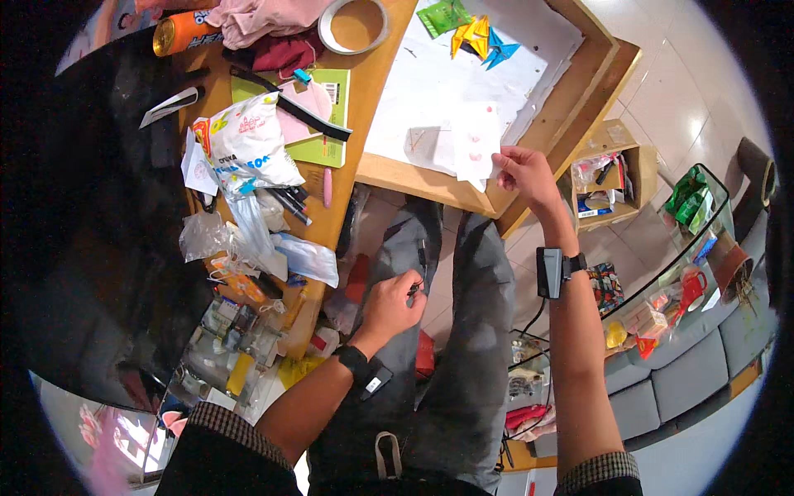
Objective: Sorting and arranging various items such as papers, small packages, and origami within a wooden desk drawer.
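Observation:
My right hand [524, 173] pinches the edge of a white paper sheet [476, 146] with small pink prints, over the lower right corner of a wooden drawer. Over my thigh, my left hand [394, 304] is closed on a small dark item with a thin cord, mostly hidden by the fingers. White paper lines the wooden drawer [422, 183]. Inside lie a clear bag with thin sticks [420, 144], a green packet [443, 17], a yellow folded paper piece [472, 37] and a blue one [499, 49].
Left of the drawer, a wooden desk [366, 80] holds a tape roll [353, 26], an orange can [186, 32], a printed plastic bag [254, 142], pens [290, 204] and face masks [307, 257]. A cardboard box [645, 180] stands on the tiled floor at right.

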The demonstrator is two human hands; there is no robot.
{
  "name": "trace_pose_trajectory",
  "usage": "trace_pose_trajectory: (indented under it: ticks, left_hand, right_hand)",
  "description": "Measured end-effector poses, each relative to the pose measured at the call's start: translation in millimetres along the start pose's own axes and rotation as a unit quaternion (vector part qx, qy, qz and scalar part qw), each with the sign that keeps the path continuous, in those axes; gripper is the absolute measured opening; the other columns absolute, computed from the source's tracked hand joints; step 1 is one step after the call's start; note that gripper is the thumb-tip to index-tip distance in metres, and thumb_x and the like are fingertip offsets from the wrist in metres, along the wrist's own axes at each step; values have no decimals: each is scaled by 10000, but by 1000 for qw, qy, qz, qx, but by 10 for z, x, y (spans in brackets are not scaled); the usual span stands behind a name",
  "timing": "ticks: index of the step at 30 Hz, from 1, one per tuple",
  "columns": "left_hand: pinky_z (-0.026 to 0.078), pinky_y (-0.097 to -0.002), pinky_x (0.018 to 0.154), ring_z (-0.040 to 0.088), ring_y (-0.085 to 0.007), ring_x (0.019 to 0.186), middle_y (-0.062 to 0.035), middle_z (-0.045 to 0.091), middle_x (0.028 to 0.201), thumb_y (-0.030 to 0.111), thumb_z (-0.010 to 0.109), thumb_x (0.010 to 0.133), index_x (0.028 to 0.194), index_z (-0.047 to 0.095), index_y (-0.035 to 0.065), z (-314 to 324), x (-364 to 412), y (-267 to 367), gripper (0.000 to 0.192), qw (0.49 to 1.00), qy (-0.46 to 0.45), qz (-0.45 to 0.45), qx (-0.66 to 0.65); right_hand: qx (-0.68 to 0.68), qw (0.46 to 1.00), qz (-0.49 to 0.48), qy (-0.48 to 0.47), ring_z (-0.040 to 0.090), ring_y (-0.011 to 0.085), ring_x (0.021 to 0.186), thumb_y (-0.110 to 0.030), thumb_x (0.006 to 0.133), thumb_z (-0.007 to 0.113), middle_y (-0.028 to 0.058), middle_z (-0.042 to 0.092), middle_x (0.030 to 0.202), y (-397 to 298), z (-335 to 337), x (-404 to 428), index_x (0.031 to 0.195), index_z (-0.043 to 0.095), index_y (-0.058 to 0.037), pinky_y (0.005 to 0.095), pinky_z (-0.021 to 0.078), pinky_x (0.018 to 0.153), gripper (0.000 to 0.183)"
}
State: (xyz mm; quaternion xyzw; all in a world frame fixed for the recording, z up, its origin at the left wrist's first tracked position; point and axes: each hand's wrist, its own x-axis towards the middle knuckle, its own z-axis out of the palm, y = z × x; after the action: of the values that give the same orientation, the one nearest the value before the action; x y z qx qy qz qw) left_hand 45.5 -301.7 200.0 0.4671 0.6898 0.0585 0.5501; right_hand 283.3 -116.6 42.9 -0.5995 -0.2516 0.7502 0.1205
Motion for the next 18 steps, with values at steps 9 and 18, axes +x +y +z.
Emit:
trace_pose_trajectory:
  ticks: [9, 18]
  left_hand:
    - [537, -428, 638, 680, -348, 709, -135, 688, 817, 81, 634, 809, 906, 581, 57, 28, -19, -46, 112, 1000, 7, 6, 30]
    - [555, -425, 626, 681, -363, 713, -149, 686, 823, 69, 633, 813, 924, 589, 53, 102, -38, -21, 120, 999, 6, 17, 43]
  right_hand:
    - [612, 754, 14, -238, 371, 152, 692, -305, 1043, 428, 71, 454, 794, -16, -45, -150, 1285, 527, 89, 258, 348, 551, 473]
    - [602, 736, -55, -305, 375, 156, 694, -438, 1019, 433, 69, 440, 810, 0, -292, -397, 1220, 512, 73, 272, 348, 502, 555]
